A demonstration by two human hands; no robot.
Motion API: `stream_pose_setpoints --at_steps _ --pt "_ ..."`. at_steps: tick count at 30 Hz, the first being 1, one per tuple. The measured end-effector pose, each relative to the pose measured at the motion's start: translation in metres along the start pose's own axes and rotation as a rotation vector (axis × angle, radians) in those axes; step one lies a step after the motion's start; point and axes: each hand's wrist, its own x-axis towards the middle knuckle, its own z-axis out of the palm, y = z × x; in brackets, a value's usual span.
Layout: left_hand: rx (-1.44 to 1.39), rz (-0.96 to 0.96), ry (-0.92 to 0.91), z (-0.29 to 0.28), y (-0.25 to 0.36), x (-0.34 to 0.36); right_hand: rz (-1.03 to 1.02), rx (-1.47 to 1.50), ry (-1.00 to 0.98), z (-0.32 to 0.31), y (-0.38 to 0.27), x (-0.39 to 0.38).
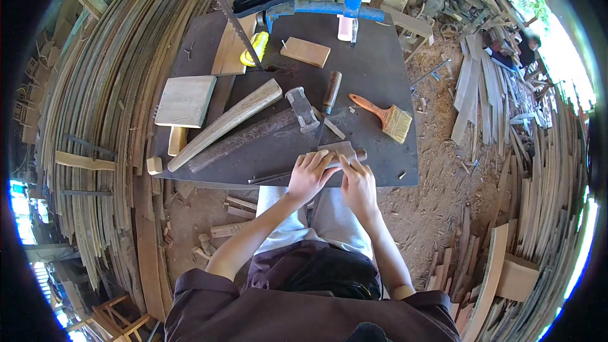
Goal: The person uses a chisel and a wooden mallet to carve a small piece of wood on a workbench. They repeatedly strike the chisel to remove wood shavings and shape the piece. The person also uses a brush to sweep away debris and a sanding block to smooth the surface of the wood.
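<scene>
At the table's front edge, my left hand (308, 174) and my right hand (358, 183) are both closed on a short round piece of wood (361, 154). A grey-brown sheet (344, 149), perhaps sandpaper, lies over it between my fingers. Beside my left hand, a thin dark rod (271, 178) rests along the edge. Just beyond lie a sledgehammer (303, 111) with a long dark handle, a wood-handled tool (332, 92) that looks like a chisel, and a small flat strip (332, 128). Farther right is a paintbrush (380, 114) with an orange handle.
An upright saw blade (229, 11) passes into the dark table (373, 63). On the table are a long wooden bar (228, 123), a square board (185, 100), a wooden block (306, 52) and a yellow object (254, 50). Stacked timber (107, 107) flanks the left; shavings cover the floor.
</scene>
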Motion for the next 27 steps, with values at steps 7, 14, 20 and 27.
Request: stream_pose_setpoints --at_steps 7,14,20,27 --pt "0.015 0.015 0.025 0.002 -0.001 -0.003 0.034 -0.014 -0.04 -0.013 -0.004 0.0" --pt "0.024 0.005 0.01 0.003 -0.003 -0.005 -0.017 -0.038 -0.023 -0.014 -0.005 0.006" --pt "-0.018 -0.009 -0.007 0.002 -0.001 -0.002 -0.024 -0.072 -0.034 -0.004 0.003 0.001" --pt "-0.042 -0.02 0.042 0.004 0.0 -0.005 0.01 -0.046 -0.09 -0.022 -0.005 0.0"
